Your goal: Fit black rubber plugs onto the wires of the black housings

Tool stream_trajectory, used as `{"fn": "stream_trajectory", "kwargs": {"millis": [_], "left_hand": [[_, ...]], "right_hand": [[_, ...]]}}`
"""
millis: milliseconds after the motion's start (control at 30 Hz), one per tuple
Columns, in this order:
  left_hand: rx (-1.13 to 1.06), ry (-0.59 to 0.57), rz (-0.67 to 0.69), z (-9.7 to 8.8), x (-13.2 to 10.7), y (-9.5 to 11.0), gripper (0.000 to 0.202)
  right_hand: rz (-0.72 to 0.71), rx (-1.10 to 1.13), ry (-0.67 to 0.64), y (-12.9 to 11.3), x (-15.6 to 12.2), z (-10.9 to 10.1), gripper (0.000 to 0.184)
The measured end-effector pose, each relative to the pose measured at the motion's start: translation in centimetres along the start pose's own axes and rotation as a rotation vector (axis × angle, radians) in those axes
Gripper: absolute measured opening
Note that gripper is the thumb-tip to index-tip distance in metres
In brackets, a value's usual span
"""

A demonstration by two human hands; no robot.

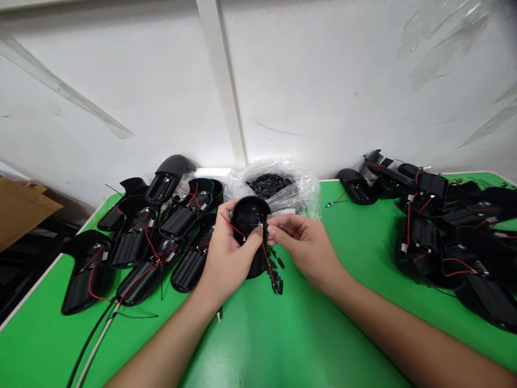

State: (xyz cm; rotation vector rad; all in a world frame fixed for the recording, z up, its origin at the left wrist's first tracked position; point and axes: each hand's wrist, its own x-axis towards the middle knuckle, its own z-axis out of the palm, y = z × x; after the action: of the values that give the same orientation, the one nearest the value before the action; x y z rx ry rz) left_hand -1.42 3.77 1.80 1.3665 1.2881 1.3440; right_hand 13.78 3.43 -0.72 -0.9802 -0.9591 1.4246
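My left hand (232,242) is wrapped round a black plastic housing (247,211) with a rounded hollow end, its thumb pressed inside near a small white part. Red wires (269,264) run out of this housing, one hanging down over its right edge. At that right edge my right hand (301,240) is closed in a pinch, thumb against forefinger; what sits between the fingertips is too small to make out. Just below the hands, several small black plastic pieces (279,263) lie scattered on the green table (323,334).
Several similar wired housings (133,237) are piled at the left, and more housings (424,188) at the right. Behind my hands a clear plastic bag (307,188) holds many small black pieces (269,185). Black and white cables (95,345) cross the left front. A white wall (323,81) stands behind.
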Motion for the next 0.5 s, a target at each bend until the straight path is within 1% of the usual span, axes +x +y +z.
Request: {"fn": "stream_trajectory", "kwargs": {"millis": [167, 267, 500], "left_hand": [[0.012, -0.023, 0.029, 0.06, -0.21, -0.07, 0.041], [0.008, -0.028, 0.028, 0.11, -0.27, -0.11, 0.042], [0.005, -0.012, -0.084, 0.03, -0.09, 0.02, 0.039]], "right_hand": [[0.053, 0.11, 0.018, 0.19, -0.08, 0.0, 0.027], [0.048, 0.128, 0.03, 0.26, -0.16, -0.02, 0.027], [-0.04, 0.031, 0.019, 0.15, -0.2, 0.06, 0.018]]}}
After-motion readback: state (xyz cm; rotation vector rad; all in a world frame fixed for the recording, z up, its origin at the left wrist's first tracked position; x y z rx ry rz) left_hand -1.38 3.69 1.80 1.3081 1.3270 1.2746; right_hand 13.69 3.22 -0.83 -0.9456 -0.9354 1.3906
